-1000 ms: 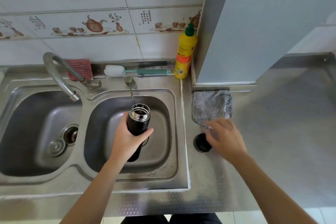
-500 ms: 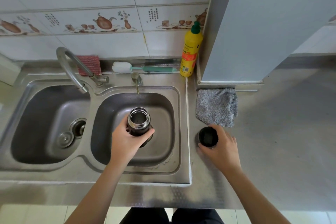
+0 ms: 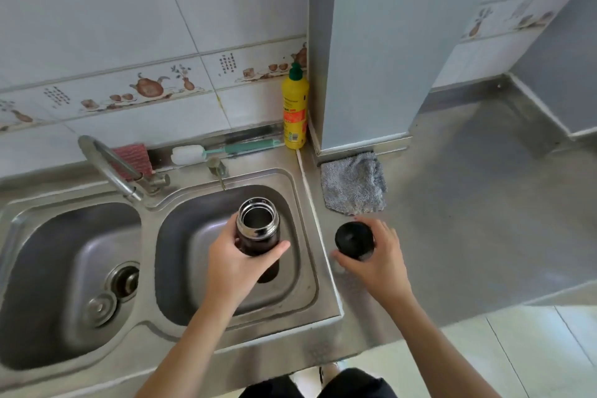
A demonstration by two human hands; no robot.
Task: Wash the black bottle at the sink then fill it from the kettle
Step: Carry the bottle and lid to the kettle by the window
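My left hand grips the black bottle upright over the right basin of the steel sink. The bottle's steel mouth is uncapped and I see into its bare metal inside. My right hand holds the black bottle cap just above the counter, right of the sink rim, fingers curled round its side. The faucet arches toward the left basin with no water running. No kettle is in view.
A grey cloth lies on the steel counter behind the cap. A yellow detergent bottle, a white-and-green bottle brush and a red sponge line the back ledge. A tiled pillar stands behind the cloth.
My right hand reached to the cap on the counter, closed round it and lifted it. My left hand kept the bottle over the right basin. The camera view shifted to the right.
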